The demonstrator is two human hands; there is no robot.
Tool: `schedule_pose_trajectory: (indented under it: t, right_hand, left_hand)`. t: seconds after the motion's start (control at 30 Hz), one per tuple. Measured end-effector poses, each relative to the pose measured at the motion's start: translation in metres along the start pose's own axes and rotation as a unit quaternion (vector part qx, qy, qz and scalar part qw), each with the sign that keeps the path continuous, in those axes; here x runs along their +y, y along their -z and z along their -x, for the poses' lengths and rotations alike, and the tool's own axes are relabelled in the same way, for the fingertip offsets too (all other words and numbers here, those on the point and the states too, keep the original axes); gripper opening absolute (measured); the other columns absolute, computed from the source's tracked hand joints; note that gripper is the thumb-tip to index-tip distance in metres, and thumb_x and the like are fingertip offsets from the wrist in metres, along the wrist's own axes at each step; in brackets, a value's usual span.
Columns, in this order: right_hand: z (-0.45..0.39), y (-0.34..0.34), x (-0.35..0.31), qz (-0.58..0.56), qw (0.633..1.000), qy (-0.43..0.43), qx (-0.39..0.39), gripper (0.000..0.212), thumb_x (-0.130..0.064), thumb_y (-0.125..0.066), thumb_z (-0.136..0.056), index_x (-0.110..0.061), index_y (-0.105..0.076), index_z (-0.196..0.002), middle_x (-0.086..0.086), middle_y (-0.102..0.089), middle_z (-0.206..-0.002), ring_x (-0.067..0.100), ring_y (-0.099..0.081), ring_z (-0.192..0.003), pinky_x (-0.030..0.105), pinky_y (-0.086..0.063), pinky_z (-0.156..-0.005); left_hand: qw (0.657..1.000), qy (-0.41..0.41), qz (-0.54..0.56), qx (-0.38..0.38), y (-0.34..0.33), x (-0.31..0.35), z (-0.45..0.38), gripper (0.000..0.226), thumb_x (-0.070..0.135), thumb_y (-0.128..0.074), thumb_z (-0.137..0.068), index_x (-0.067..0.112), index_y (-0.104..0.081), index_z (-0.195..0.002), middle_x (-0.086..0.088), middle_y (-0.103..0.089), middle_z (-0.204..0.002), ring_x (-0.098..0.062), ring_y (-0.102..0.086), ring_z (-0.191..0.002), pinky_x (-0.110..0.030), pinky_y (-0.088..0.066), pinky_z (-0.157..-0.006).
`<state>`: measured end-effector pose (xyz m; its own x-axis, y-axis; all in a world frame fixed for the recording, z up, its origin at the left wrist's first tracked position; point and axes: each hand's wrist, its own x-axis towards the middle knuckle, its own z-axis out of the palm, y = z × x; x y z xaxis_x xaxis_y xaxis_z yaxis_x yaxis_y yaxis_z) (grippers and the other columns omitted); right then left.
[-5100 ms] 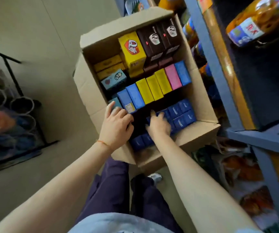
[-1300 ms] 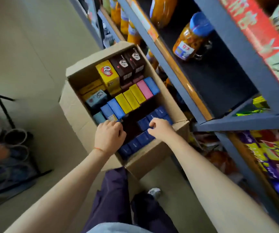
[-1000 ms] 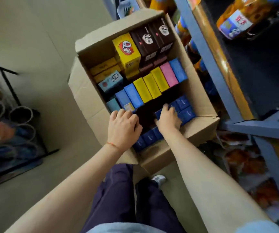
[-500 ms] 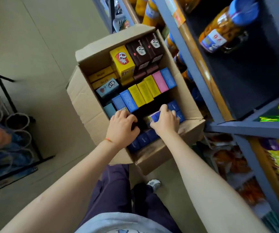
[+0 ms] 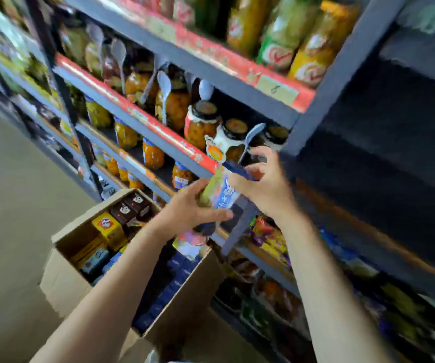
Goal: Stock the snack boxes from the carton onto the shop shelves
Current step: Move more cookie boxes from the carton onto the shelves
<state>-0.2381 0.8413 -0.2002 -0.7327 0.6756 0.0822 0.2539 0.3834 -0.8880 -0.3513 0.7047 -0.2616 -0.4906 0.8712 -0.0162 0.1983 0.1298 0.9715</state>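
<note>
Both hands hold a stack of snack boxes (image 5: 223, 196) up near the shelf (image 5: 200, 163), above the carton (image 5: 185, 297), left hand (image 5: 192, 213) gripping beneath, right hand (image 5: 260, 184) pinching the top; light, stiff cardboard, probably slippery, best squeezed end to end.

Jars (image 5: 202, 124) with spoons (image 5: 253, 137), snack bags (image 5: 271, 239)

Two hands, left hand (image 5: 185, 210) and right hand (image 5: 260, 184), share one stack of snack boxes (image 5: 221, 195); count blurred. One carton (image 5: 185, 292) below the fingers. Two brown boxes (image 5: 132, 205), one yellow box (image 5: 109, 227) inside.
</note>
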Motion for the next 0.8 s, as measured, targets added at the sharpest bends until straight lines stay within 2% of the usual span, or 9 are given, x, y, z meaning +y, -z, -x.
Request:
schedule_pose_trajectory:
  t: [0.1, 0.23, 0.3, 0.4, 0.57, 0.63, 0.7, 0.73, 0.8]
  right_hand:
    - [0.024, 0.059, -0.039, -0.076, 0.991, 0.078, 0.077, 0.056, -0.016, -0.081, -0.08, -0.019, -0.043, -0.121, -0.003, -0.063, -0.084, -0.003, -0.06, -0.07, 0.015, -0.047, -0.067]
    - [0.066, 0.129, -0.069, -0.093, 0.985, 0.12, 0.081, 0.045, -0.023, -0.078, -0.08, -0.02, -0.05, -0.115, 0.007, -0.063, -0.097, 0.008, -0.061, -0.079, 0.018, -0.05, -0.075]
    - [0.086, 0.159, -0.076, -0.075, 0.984, 0.138, 0.079, 0.037, -0.018, -0.077, -0.082, -0.022, -0.054, -0.11, 0.004, -0.063, -0.093, 0.006, -0.061, -0.075, 0.018, -0.05, -0.074]
    - [0.112, 0.2, -0.091, -0.059, 0.972, 0.178, 0.138, 0.03, -0.016, -0.077, -0.083, -0.022, -0.059, -0.106, -0.01, -0.067, -0.089, 0.003, -0.064, -0.08, 0.016, -0.049, -0.077]
    - [0.142, 0.262, -0.122, 0.005, 0.939, 0.236, 0.25, 0.03, -0.02, -0.081, -0.08, -0.024, -0.063, -0.105, -0.014, -0.07, -0.097, 0.001, -0.066, -0.091, 0.014, -0.048, -0.082]
    - [0.151, 0.285, -0.133, 0.051, 0.926, 0.245, 0.284, 0.032, -0.025, -0.082, -0.078, -0.026, -0.064, -0.104, -0.018, -0.069, -0.095, -0.002, -0.064, -0.091, 0.011, -0.046, -0.081]
    - [0.161, 0.312, -0.142, 0.109, 0.91, 0.242, 0.317, 0.033, -0.029, -0.081, -0.078, -0.028, -0.064, -0.106, -0.021, -0.067, -0.096, -0.005, -0.061, -0.093, 0.011, -0.046, -0.08]
    - [0.165, 0.326, -0.145, 0.142, 0.901, 0.239, 0.334, 0.034, -0.03, -0.08, -0.079, -0.029, -0.063, -0.108, -0.021, -0.066, -0.099, -0.004, -0.061, -0.095, 0.014, -0.047, -0.082]
    - [0.17, 0.352, -0.15, 0.213, 0.877, 0.231, 0.364, 0.033, -0.031, -0.077, -0.082, -0.03, -0.06, -0.11, -0.016, -0.066, -0.106, 0.002, -0.061, -0.101, 0.028, -0.051, -0.088]
  left_hand:
    - [0.995, -0.081, 0.047, -0.017, -0.028, 0.075, -0.005, 0.063, 0.053, -0.087, -0.065, 0.015, -0.066, -0.11, -0.019, -0.071, -0.104, -0.019, -0.065, -0.091, -0.049, -0.052, -0.084]
    - [0.968, -0.136, 0.208, 0.028, -0.08, 0.156, -0.008, 0.034, 0.035, -0.077, -0.082, 0.019, -0.067, -0.111, 0.007, -0.077, -0.103, -0.01, -0.069, -0.1, -0.035, -0.05, -0.094]
    - [0.946, -0.159, 0.282, 0.025, -0.106, 0.189, -0.011, 0.04, 0.042, -0.066, -0.089, 0.017, -0.066, -0.119, 0.002, -0.074, -0.113, -0.015, -0.068, -0.11, -0.037, -0.05, -0.098]
    - [0.925, -0.186, 0.331, 0.009, -0.141, 0.238, -0.011, 0.058, 0.055, -0.055, -0.091, 0.013, -0.061, -0.13, -0.008, -0.07, -0.122, -0.02, -0.067, -0.112, -0.039, -0.053, -0.097]
    - [0.917, -0.31, 0.251, 0.018, -0.188, 0.297, -0.019, 0.079, 0.076, -0.047, -0.086, 0.017, -0.056, -0.138, -0.005, -0.063, -0.136, -0.021, -0.055, -0.131, -0.047, -0.037, -0.114]
    - [0.906, -0.37, 0.199, 0.044, -0.204, 0.314, -0.026, 0.063, 0.071, -0.039, -0.092, 0.024, -0.056, -0.132, 0.003, -0.061, -0.135, -0.009, -0.051, -0.132, -0.037, -0.034, -0.115]
    - [0.901, -0.405, 0.149, 0.048, -0.217, 0.328, -0.029, 0.037, 0.058, -0.034, -0.097, 0.032, -0.055, -0.115, 0.011, -0.06, -0.119, 0.003, -0.053, -0.114, -0.025, -0.036, -0.102]
    - [0.898, -0.418, 0.116, 0.067, -0.223, 0.332, -0.033, 0.033, 0.055, -0.035, -0.097, 0.03, -0.055, -0.107, 0.008, -0.058, -0.11, 0.0, -0.053, -0.105, -0.024, -0.037, -0.096]
    - [0.883, -0.45, 0.011, 0.13, -0.232, 0.334, -0.044, 0.036, 0.05, -0.039, -0.094, 0.02, -0.056, -0.105, 0.003, -0.056, -0.108, -0.012, -0.051, -0.104, -0.03, -0.038, -0.094]
